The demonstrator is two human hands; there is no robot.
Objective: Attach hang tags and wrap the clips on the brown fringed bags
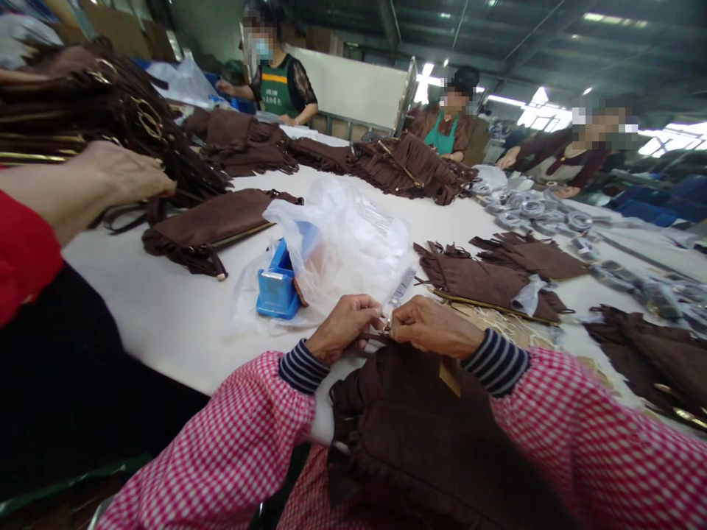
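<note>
A dark brown fringed bag (425, 427) lies across my lap and against the table edge. At its top, my left hand (347, 324) pinches a thin brown strap end. My right hand (434, 326) is closed at the same spot, near a small metal ring (386, 331), and the two hands almost meet. Exactly what the right fingertips hold is hidden. A tan tag (450, 377) hangs from the bag below my right wrist. Just beyond my hands sit a blue tape dispenser (278, 291) and a crumpled clear plastic bag (353, 235) partly over it.
On the white table (182, 324) lie more brown bags (491, 283), a large pile (99, 96) at left, and plastic-wrapped straps (530, 206) at right. A co-worker's hand (118, 173) reaches in from the left. Several people work across the table.
</note>
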